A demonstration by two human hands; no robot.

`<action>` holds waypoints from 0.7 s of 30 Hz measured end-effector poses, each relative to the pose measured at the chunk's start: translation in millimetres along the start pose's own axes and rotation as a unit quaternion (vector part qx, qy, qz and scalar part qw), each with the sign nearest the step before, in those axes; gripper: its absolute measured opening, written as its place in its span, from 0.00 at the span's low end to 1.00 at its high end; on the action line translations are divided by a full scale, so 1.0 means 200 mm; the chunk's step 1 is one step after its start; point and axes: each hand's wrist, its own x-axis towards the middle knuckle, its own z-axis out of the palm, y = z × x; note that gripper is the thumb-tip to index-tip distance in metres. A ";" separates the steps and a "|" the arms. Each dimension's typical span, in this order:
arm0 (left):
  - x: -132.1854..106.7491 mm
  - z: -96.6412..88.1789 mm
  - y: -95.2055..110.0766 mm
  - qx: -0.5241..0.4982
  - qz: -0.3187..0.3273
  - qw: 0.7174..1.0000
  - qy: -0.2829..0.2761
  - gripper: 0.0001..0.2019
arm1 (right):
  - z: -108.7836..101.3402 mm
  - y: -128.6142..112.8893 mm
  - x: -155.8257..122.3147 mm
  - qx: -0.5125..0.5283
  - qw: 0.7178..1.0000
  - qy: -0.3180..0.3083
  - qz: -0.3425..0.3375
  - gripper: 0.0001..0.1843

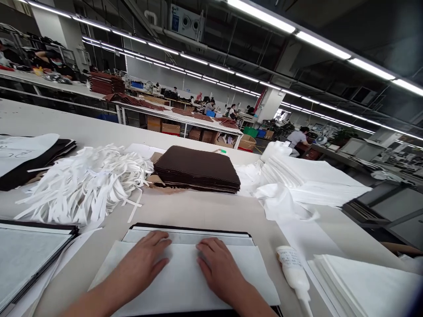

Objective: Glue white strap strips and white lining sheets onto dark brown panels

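Note:
A thin white sheet [185, 281] lies over a stack of pale panels with black edges [194, 230] at the front of the table. My left hand [145, 255] rests on the sheet near its top edge, fingers stretched out and thumb apart. On the same sheet, further right, my right hand [220, 266] lies with its fingers spread. Neither hand holds anything. Right of the stack a white squeeze bottle [294, 268] with handwriting on it lies on its side, its nozzle towards me.
A heap of white strips [95, 182] lies behind left, beside a dark brown stack [198, 167]. White sheets are piled [317, 176] at the back right, with another white stack [370, 281] near right. A black-edged panel stack [29, 259] sits at left. People work at far tables.

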 end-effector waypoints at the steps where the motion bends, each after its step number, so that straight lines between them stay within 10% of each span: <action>1: 0.03 0.02 0.04 -0.001 0.002 1.000 -0.004 0.18 | 0.02 -0.02 0.02 0.000 1.000 -0.002 -0.006 0.17; 21: 0.10 0.14 0.14 0.075 -0.036 0.996 -0.026 0.26 | -0.05 0.13 -0.11 -0.043 0.992 -0.055 0.108 0.31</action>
